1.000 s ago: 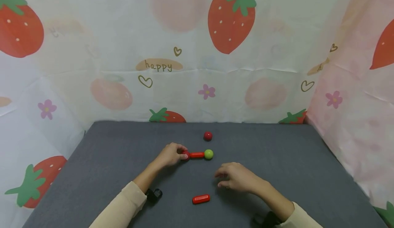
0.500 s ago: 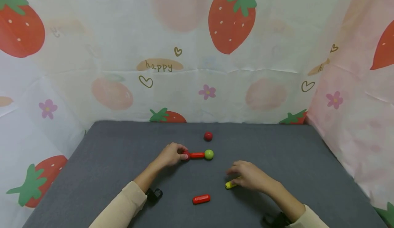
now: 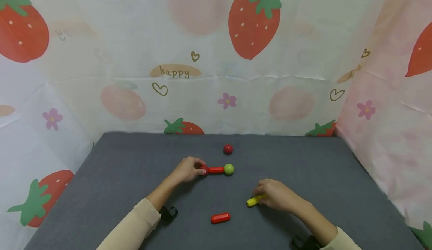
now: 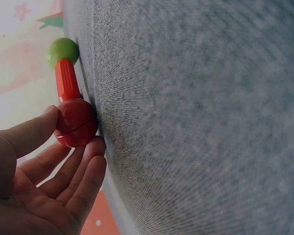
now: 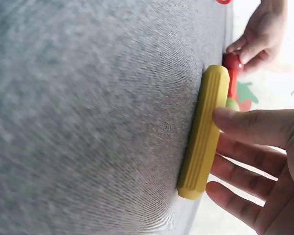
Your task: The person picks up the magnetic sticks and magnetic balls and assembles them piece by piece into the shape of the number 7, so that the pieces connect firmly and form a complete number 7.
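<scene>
My left hand [image 3: 186, 170] pinches a red ball [image 4: 77, 122] between thumb and fingertips. A ridged red rod [image 3: 216, 170] runs rightward from that ball, with a lime-green ball [image 3: 229, 169] at its far end; the three form a dumbbell shape lying on the grey cloth. To the right and nearer the body, my right hand [image 3: 276, 194] holds a ridged yellow rod [image 5: 204, 137]. Its thumb presses one side of the rod and the fingers lie along the other. In the head view the fingers hide the rod's right end.
A loose red ball [image 3: 228, 149] lies behind the dumbbell shape. Another red rod [image 3: 220, 218] rests in front, between the two forearms. Strawberry-print cloth [image 3: 209, 103] hangs around the back and sides of the grey-covered table [image 3: 141, 148].
My right hand has moved to the right and now grips the yellow rod, which it hid a second ago. The left hand and the red-and-green piece have stayed in place.
</scene>
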`<action>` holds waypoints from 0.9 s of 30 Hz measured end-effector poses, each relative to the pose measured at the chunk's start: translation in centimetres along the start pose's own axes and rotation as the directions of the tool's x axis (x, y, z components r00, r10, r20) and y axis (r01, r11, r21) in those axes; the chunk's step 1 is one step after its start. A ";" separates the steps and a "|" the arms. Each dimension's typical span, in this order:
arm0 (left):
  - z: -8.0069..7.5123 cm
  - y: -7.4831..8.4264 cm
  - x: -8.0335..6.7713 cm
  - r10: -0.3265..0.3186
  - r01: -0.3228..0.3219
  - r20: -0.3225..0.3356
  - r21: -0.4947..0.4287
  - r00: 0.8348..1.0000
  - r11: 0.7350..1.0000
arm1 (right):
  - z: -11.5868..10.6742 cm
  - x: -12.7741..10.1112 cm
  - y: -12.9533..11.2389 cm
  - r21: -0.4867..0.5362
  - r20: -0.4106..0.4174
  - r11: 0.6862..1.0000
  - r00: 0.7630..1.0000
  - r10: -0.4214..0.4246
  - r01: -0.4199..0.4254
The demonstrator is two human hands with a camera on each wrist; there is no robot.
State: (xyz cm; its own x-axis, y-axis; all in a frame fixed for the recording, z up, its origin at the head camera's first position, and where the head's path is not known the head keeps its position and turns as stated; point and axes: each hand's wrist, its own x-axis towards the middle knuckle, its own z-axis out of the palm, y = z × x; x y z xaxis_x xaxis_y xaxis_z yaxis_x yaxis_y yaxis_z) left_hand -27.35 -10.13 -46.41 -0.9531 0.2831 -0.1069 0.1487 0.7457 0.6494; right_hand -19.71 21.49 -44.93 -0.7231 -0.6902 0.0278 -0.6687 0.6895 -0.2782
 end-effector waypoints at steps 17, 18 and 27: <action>-0.2 -0.2 -0.1 -0.005 0.005 0.008 0.008 1.000 1.000 | 0.9 0.3 -0.7 -0.062 -0.063 0.998 0.998 0.007 -0.011; -0.3 -0.2 -0.1 -0.004 0.004 0.010 0.012 1.000 1.000 | 1.0 0.3 -0.7 -0.061 -0.070 0.998 0.997 0.013 -0.018; -0.2 0.2 -0.1 -0.002 0.002 0.009 -0.001 1.000 1.000 | 0.7 0.1 -0.8 -0.002 -0.070 0.998 0.996 0.056 -0.056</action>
State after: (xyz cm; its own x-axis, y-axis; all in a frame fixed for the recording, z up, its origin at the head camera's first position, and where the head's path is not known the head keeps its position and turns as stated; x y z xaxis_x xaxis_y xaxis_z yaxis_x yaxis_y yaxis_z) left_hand -27.28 -10.12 -46.11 -0.9508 0.2876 -0.1150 0.1467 0.7453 0.6504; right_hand -19.11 20.74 -45.41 -0.7694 -0.6338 0.0791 -0.6277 0.7275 -0.2770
